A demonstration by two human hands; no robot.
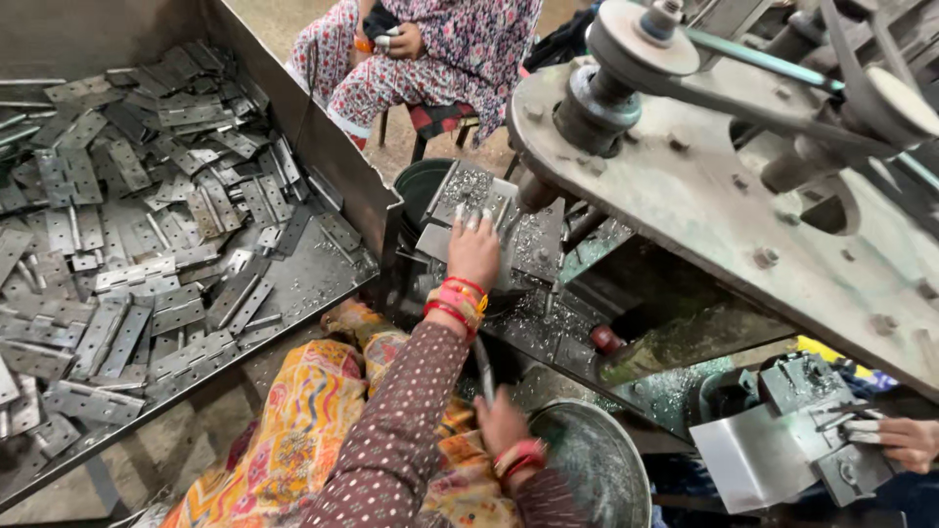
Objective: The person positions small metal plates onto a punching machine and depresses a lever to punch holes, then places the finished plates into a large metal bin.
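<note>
The left hand lay flat, fingers stretched out, pressing a grey metal plate on the machine's bench, which was strewn with bright metal shavings. The right hand was closed around a thin lever handle beside a round steel bowl. To the left, a large sheet-metal tray held a heap of steel hinges. Overhead ran the machine's rusty plate with pulley and belt. Beyond, a seated person in floral clothing; at the right edge, another person's hand rested on a second machine.
</note>
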